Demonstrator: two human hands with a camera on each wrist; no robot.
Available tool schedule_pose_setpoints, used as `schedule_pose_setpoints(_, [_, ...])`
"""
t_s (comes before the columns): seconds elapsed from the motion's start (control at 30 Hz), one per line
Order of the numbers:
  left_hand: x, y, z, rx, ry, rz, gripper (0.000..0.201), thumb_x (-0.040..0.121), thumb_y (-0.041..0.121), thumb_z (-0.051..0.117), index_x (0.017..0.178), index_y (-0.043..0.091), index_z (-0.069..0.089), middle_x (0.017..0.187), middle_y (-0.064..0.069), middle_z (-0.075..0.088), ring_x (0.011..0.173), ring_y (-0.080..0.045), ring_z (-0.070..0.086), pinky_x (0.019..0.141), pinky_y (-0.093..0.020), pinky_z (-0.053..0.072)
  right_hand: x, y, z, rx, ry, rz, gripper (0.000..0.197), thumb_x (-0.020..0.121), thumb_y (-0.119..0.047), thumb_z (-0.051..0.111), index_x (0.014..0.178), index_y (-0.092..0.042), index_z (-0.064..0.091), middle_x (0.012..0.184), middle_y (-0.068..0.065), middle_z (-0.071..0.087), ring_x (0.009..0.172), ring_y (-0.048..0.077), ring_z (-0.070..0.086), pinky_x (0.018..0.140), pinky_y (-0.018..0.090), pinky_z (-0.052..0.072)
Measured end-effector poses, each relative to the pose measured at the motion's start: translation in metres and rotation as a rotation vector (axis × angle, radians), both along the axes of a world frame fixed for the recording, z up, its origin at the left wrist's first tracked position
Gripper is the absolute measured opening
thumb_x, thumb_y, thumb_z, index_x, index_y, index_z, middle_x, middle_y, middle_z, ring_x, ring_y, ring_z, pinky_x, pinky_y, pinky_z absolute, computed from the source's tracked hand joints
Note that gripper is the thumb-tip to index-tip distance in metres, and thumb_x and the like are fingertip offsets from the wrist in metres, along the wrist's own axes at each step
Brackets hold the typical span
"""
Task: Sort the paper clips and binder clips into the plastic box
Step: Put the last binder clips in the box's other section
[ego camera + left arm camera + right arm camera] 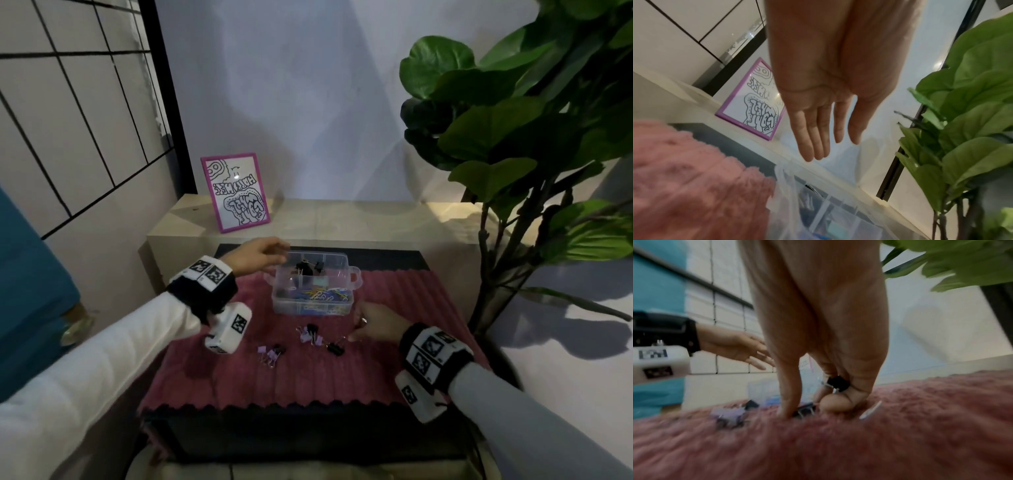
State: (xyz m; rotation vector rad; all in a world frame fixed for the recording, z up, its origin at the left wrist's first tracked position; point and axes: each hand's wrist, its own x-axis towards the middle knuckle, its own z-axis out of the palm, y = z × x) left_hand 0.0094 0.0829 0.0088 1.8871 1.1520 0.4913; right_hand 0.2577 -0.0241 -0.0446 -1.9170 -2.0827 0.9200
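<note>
A clear plastic box (346, 302) stands at the back of a pink ribbed mat (308, 383). Black binder clips (308, 267) lie in a rear compartment, coloured paper clips (322, 294) in the front one. My left hand (274, 251) hovers over the box's back left corner, fingers straight (813, 146) and holding nothing. My right hand (356, 334) is down on the mat. Its curled fingers hold one black binder clip (838, 383), while thumb and index touch another black clip (805, 409) lying there. Purple and black clips (310, 337) lie loose in two small groups (270, 352).
A pink-framed picture (236, 192) leans on the beige ledge (342, 219) behind the mat. A large leafy plant (531, 137) stands at the right. Blue furniture (27, 274) is at the left. A silvery paper clip (870, 410) lies just right of my right hand.
</note>
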Motion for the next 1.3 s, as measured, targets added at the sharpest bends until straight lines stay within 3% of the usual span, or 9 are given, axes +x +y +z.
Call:
schedule_pose_setpoints(0.1, [-0.025, -0.028, -0.005, 0.097, 0.081, 0.009, 0.026, 0.085, 0.008, 0.056, 0.110, 0.014, 0.057, 0.100, -0.002, 0.063, 0.091, -0.020, 0.060, 0.077, -0.029, 0.052, -0.003, 0.001, -0.005, 0.089, -0.091, 0.110, 0.025, 0.078, -0.012, 0.069, 0.097, -0.012, 0.052, 0.095, -0.001, 0.047, 0.090, 0.011, 0.045, 0.060, 0.019, 0.029])
schedule_pose_setpoints(0.23, [-0.034, -0.069, -0.030, 0.123, 0.295, -0.092, 0.021, 0.082, 0.009, 0.060, 0.101, 0.017, 0.058, 0.087, 0.006, 0.059, 0.075, -0.003, 0.058, 0.073, -0.020, 0.048, 0.005, 0.004, -0.006, 0.043, 0.020, 0.070, 0.016, 0.080, -0.008, 0.065, 0.079, -0.014, 0.050, 0.075, -0.002, 0.053, 0.070, 0.013, 0.056, 0.049, 0.010, 0.040])
schedule_pose_setpoints(0.5, [-0.015, -0.098, -0.054, 0.167, 0.644, -0.266, 0.047, 0.074, 0.026, 0.069, 0.116, 0.015, 0.049, 0.097, 0.000, 0.039, 0.087, -0.014, 0.043, 0.073, -0.023, 0.033, 0.036, -0.012, 0.005, -0.397, 1.082, -0.374, 0.022, 0.090, -0.005, 0.039, 0.078, -0.004, 0.057, 0.072, 0.010, 0.060, 0.056, 0.011, 0.058, 0.051, 0.016, 0.051])
schedule_pose_setpoints(0.67, [-0.011, -0.095, -0.050, 0.126, 0.604, -0.335, 0.039, 0.073, 0.018, 0.071, 0.106, 0.010, 0.051, 0.086, 0.002, 0.053, 0.079, -0.013, 0.050, 0.055, -0.015, 0.033, 0.029, -0.008, 0.013, -0.490, 1.313, -0.412, 0.011, 0.072, -0.019, 0.067, 0.074, -0.008, 0.063, 0.072, 0.008, 0.067, 0.061, 0.013, 0.063, 0.055, 0.017, 0.054])
schedule_pose_setpoints(0.8, [-0.009, -0.096, -0.051, 0.087, 0.613, -0.304, 0.039, 0.073, 0.023, 0.072, 0.106, 0.011, 0.057, 0.092, -0.003, 0.061, 0.082, -0.012, 0.051, 0.065, -0.018, 0.037, 0.000, 0.021, 0.030, -0.455, 1.357, -0.343, 0.012, 0.080, -0.012, 0.059, 0.087, -0.002, 0.057, 0.093, 0.012, 0.058, 0.087, 0.018, 0.058, 0.069, 0.020, 0.057])
schedule_pose_setpoints(1.0, [-0.012, -0.096, -0.052, -0.178, 0.395, -0.155, 0.014, 0.071, 0.014, 0.074, 0.082, 0.013, 0.065, 0.067, 0.005, 0.062, 0.046, 0.002, 0.057, 0.050, -0.007, 0.044, -0.046, 0.082, 0.049, -0.387, 1.388, -0.473, 0.016, 0.090, -0.002, 0.049, 0.074, -0.002, 0.054, 0.089, 0.014, 0.054, 0.085, 0.023, 0.056, 0.062, 0.026, 0.059])
schedule_pose_setpoints(1.1, [-0.016, -0.096, -0.051, -0.252, 0.308, -0.121, 0.016, 0.071, 0.008, 0.073, 0.070, 0.017, 0.060, 0.070, 0.002, 0.063, 0.059, -0.010, 0.062, 0.058, -0.017, 0.053, -0.056, 0.106, 0.048, -0.299, 1.294, -0.569, 0.018, 0.091, -0.002, 0.046, 0.074, -0.003, 0.048, 0.086, 0.012, 0.049, 0.079, 0.023, 0.051, 0.074, 0.031, 0.058])
schedule_pose_setpoints(1.2, [-0.018, -0.095, -0.047, -0.229, 0.299, -0.120, 0.020, 0.069, 0.007, 0.074, 0.064, 0.019, 0.059, 0.068, 0.001, 0.062, 0.060, -0.013, 0.061, 0.058, -0.019, 0.053, -0.056, 0.112, 0.052, -0.315, 1.091, -0.542, 0.016, 0.092, -0.005, 0.044, 0.107, -0.001, 0.048, 0.125, 0.014, 0.043, 0.114, 0.030, 0.048, 0.108, 0.044, 0.036])
schedule_pose_setpoints(1.3, [-0.021, -0.091, -0.043, -0.208, 0.299, -0.099, 0.020, 0.070, 0.007, 0.073, 0.064, 0.017, 0.058, 0.068, 0.000, 0.062, 0.061, -0.013, 0.061, 0.057, -0.019, 0.053, -0.050, 0.101, 0.059, -0.289, 1.004, -0.491, 0.044, 0.093, -0.002, 0.040, 0.135, 0.004, 0.029, 0.141, 0.021, 0.027, 0.130, 0.040, 0.033, 0.106, 0.048, 0.035])
